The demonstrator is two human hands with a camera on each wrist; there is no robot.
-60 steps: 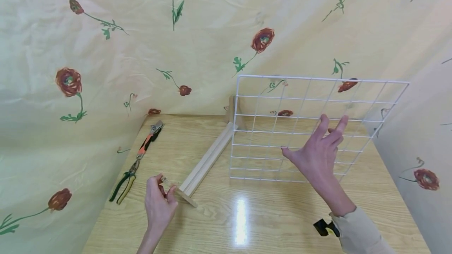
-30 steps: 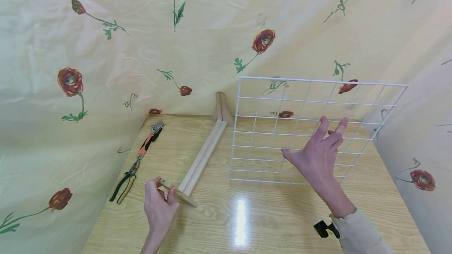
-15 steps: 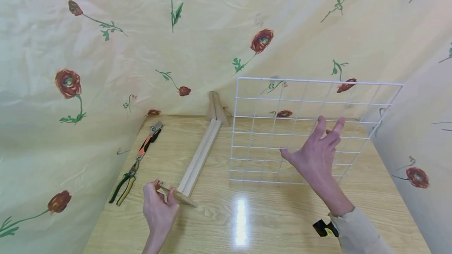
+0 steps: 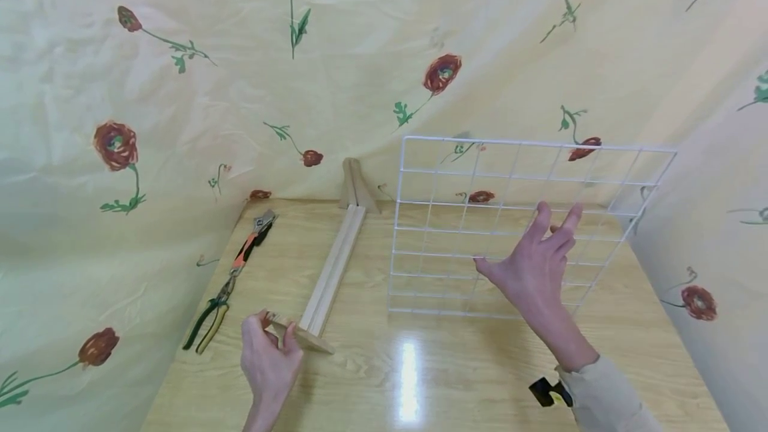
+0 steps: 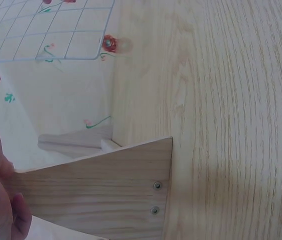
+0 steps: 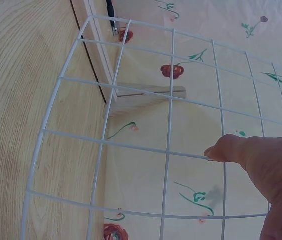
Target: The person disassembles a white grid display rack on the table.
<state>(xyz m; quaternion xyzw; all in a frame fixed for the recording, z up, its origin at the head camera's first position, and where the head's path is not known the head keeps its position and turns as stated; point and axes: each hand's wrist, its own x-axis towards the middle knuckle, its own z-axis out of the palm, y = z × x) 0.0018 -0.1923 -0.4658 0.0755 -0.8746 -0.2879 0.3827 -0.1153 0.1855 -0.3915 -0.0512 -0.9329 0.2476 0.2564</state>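
Observation:
A wooden stand point(image 4: 333, 272) lies lengthwise on the table, a grooved bar with a flared end plate point(image 4: 355, 185) at the far end. My left hand point(image 4: 270, 359) pinches the narrow top of its near end plate point(image 4: 309, 341) between thumb and fingers. Two metal fasteners point(image 5: 156, 185) show low on that plate in the left wrist view. To the right, a white wire grid panel point(image 4: 444, 227) is held tilted up by my right hand point(image 4: 534, 265). The thumb rests on one wire and the fingers reach over others, spread wide; some fingertips are hidden.
Pliers with green and yellow handles point(image 4: 207, 325) lie at the table's left edge, below a metal-headed tool with orange and black handle point(image 4: 247, 245). A flowered cloth point(image 4: 360, 85) hangs behind and at both sides of the wooden table point(image 4: 360, 385).
The far end of the wooden stand has swung left, away from the grid, while its near end has barely moved in my left hand. The grid's right side has drifted slightly left.

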